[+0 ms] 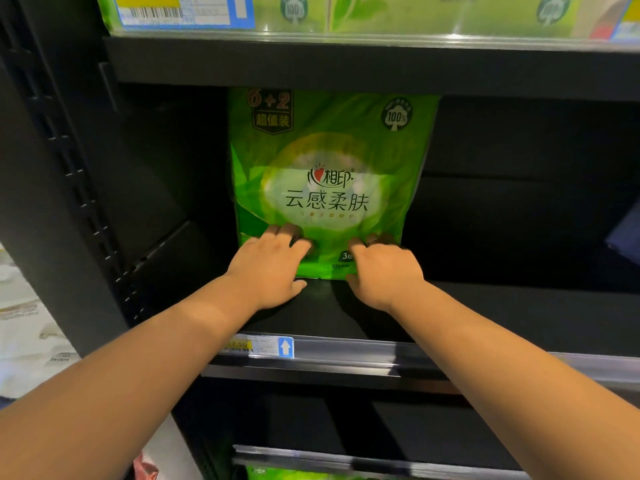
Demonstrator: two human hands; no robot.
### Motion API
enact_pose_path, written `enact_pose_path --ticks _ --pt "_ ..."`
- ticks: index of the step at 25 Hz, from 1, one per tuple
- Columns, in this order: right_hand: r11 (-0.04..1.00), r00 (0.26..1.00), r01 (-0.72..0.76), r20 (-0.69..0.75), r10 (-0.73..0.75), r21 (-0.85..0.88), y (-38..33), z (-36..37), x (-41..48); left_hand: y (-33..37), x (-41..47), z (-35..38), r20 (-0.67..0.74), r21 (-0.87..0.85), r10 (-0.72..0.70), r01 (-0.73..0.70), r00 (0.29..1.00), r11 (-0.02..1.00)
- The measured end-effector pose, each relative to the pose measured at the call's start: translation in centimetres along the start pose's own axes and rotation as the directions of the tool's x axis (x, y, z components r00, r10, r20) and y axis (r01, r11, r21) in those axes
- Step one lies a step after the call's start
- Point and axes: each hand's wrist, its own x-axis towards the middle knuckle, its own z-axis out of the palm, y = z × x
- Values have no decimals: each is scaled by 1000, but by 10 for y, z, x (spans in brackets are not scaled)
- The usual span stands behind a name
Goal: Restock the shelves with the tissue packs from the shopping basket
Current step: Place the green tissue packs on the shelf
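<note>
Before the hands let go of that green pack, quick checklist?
1. Tissue pack upright on the middle shelf: ok.
2. Printed front faces out: ok.
3. Left hand and right hand both press its lower front: ok.
4. Room on the shelf either side of the pack: ok.
5. Pack pushed fully to the back: cannot tell.
6. Shopping basket with remaining packs: out of view, cannot tell.

One left hand [268, 268], one right hand [382, 275], one middle-shelf tissue pack [329, 174].
</note>
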Motion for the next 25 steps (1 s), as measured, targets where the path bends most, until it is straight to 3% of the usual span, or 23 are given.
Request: enact_pose_path --ticks 9,15,21,25 --pt "940 941 -327 -59 333 98 15 -10 -98 45 -30 -32 -69 -263 188 -200 980 944" --pt "865 862 -499 -73 501 51 38 -6 -200 118 -56 -44 -147 -354 378 -405 914 843" --pt "723 723 -691 7 691 9 63 21 -343 235 -108 -38 -247 -297 579 -629 777 718" --pt "546 542 -838 97 835 -20 81 43 -467 345 -162 -35 -244 -335 711 -746 659 576"
